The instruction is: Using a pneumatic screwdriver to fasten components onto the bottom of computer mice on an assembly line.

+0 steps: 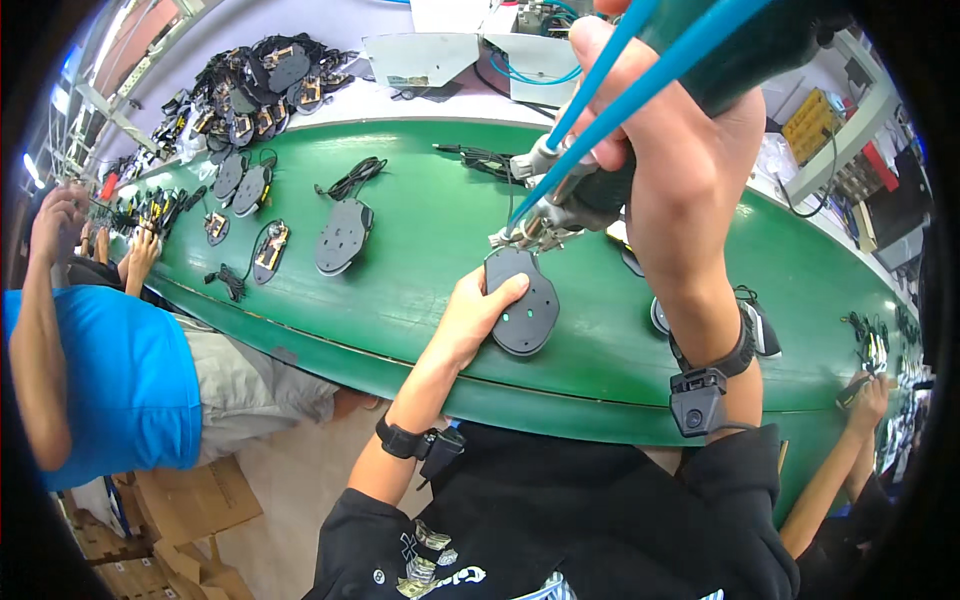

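Note:
My left hand [474,312] grips a computer mouse [530,325], dark underside up, with the thumb lying across it. Screw holes and two small green spots show on that underside. Above the mouse's far edge is the metal tip of a power screwdriver [570,205], which my right hand [680,150] grasps from above. Whether the tip touches the mouse, I cannot tell. Two blue air hoses [640,90] run up from the tool. Part of another mouse [632,262] shows behind my right wrist.
The green conveyor belt [420,215] carries a mouse with coiled cable [345,237], an open mouse base with a circuit board [271,250] and another cable [482,160]. Beyond lies a heap of mouse parts [270,85]. Co-workers' hands [143,250] are at both sides.

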`<action>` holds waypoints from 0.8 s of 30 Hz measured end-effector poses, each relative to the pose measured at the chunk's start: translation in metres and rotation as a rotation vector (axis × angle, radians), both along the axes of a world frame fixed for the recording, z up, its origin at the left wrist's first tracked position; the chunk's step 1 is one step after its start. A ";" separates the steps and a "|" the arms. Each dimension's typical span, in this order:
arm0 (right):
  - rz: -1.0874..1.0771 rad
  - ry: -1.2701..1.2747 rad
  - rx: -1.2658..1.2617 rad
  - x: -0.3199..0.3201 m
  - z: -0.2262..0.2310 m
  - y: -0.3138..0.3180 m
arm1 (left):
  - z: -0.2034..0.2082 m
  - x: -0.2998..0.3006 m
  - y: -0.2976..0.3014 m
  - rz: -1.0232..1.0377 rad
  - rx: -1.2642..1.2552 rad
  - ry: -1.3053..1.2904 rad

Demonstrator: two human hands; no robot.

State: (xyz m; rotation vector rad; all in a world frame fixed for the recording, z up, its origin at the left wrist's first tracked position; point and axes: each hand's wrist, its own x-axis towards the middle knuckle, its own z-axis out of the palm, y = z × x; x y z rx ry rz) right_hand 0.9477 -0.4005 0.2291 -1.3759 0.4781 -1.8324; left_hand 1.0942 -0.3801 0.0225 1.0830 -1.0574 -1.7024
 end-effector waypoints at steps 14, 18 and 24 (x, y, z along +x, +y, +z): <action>0.061 0.065 -0.065 0.008 -0.031 -0.022 | 0.001 0.000 0.002 -0.026 -0.013 -0.076; 0.004 0.100 -0.030 0.008 -0.032 -0.019 | 0.004 -0.002 0.003 -0.028 -0.020 -0.059; -0.114 0.198 0.011 0.007 -0.044 -0.016 | 0.002 -0.001 0.006 -0.018 -0.061 -0.150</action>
